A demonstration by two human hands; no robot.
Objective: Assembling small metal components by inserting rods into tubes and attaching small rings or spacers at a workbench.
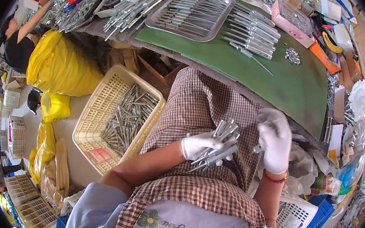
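My left hand (pixel 201 145), in a white glove, grips a bundle of silver awl-like metal tools (pixel 219 152) with thick round handles, held above my lap. To its right is my right hand (pixel 275 138), also gloved and slightly blurred, with its fingers curled in. The end of a silver metal piece (pixel 257 149) pokes out beside that palm; the rest is hidden. On the green mat ahead, more awl-like tools (pixel 256 33) lie in a row, one (pixel 245 51) set apart nearest me.
A metal tray (pixel 151 22) of slim pointed rods stands on the green mat (pixel 188 48). Small metal parts (pixel 292 56) lie farther right, near a pink box (pixel 283 25). A cream plastic basket (pixel 86 118) of metal pieces stands left of my lap, beside a yellow sack (pixel 60 65).
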